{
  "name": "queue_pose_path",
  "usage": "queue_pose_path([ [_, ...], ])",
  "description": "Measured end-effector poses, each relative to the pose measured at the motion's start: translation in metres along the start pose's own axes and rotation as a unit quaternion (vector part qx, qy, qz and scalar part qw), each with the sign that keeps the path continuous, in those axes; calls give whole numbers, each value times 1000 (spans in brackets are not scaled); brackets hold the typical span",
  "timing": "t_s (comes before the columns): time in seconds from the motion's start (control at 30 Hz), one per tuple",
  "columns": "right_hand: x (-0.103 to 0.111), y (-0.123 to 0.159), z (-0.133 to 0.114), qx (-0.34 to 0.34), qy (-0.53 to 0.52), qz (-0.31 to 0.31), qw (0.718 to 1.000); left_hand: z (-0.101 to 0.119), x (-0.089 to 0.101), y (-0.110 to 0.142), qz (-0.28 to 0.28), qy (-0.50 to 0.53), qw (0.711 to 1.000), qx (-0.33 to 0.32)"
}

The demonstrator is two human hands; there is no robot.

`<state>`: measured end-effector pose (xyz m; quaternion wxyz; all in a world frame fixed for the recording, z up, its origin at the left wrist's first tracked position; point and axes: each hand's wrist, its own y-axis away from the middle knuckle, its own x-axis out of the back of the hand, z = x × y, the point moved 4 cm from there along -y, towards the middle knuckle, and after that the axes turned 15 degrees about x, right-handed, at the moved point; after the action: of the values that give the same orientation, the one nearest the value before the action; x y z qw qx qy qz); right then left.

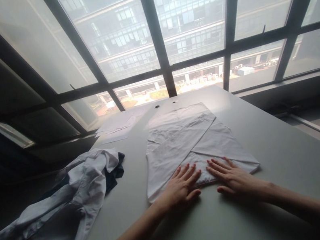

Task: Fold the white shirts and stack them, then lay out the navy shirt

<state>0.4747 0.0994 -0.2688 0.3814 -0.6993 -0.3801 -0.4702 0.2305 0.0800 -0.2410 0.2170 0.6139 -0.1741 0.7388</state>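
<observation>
Garment (209,138), white and folded flat, lies on the middle of the table (291,171), well in from the left and right edges and stretching toward the far edge; sleeve-like bands cross slantwise over its top, lightly creased; left hand (183,183) rests palm down on its near border, fingers straight and a little spread, thumb out over the tabletop; right hand (231,176) lies just beside it in the same way, a narrow gap between the two; both are wide and flat, pressed against the cloth rather than gripping it; heaped white clothes (89,181), with dark blue cloth (115,178) showing at the side, hang over the left edge; papers (116,127) lie at the far left corner; a round hole (157,106) sits near the far edge; beyond stands a dark-framed window (163,58).
</observation>
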Motion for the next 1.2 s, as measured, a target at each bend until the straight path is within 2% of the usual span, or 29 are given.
queue_pose_path([
  [0.23, 8, 3, -2, -4, 6, -12, 1000, -7, 2, 11, -29, -7, 999, 15],
  [0.37, 8, 0, -4, -17, 9, -12, 1000, -5, 4, 14, -16, -13, 1000, 17],
  [0.43, 11, -1, -5, -25, 13, 12, 1000, -3, 11, 18, 23, 1, 1000, 9],
  [0.57, 26, -1, -12, -55, 26, 111, 992, -1, 39, 29, 195, 75, 978, 0],
  [0.6, 29, -2, -15, -51, 22, 128, 990, -1, 43, 31, 218, 84, 972, -4],
  [0.67, 29, -4, -21, -20, 8, 124, 992, 1, 40, 30, 194, 73, 978, -13],
  [0.8, 10, -9, -25, 44, -13, 17, 999, -1, 12, 21, 36, 10, 999, -13],
  [0.87, 3, -9, -21, 48, -25, -14, 998, -4, 2, 20, -3, 1, 1000, -10],
  [0.9, 3, -8, -17, 41, -31, -8, 999, -5, -1, 20, -9, 1, 1000, -7],
  [0.93, 5, -7, -12, 27, -35, 15, 999, -6, -1, 20, -10, 2, 1000, -4],
  [1.0, 18, -3, 1, -25, -42, 125, 991, -6, 1, 21, -3, 1, 1000, -1],
  [1.03, 28, 0, 9, -59, -51, 199, 977, -4, 4, 22, 2, 0, 1000, -1],
  [1.1, 44, 10, 24, -120, -81, 338, 930, -1, 11, 22, 19, 3, 1000, -7],
  [1.17, 54, 17, 34, -144, -107, 415, 892, 4, 16, 22, 35, 8, 999, -15],
  [1.2, 56, 18, 35, -139, -111, 424, 888, 5, 17, 21, 40, 10, 999, -19],
])
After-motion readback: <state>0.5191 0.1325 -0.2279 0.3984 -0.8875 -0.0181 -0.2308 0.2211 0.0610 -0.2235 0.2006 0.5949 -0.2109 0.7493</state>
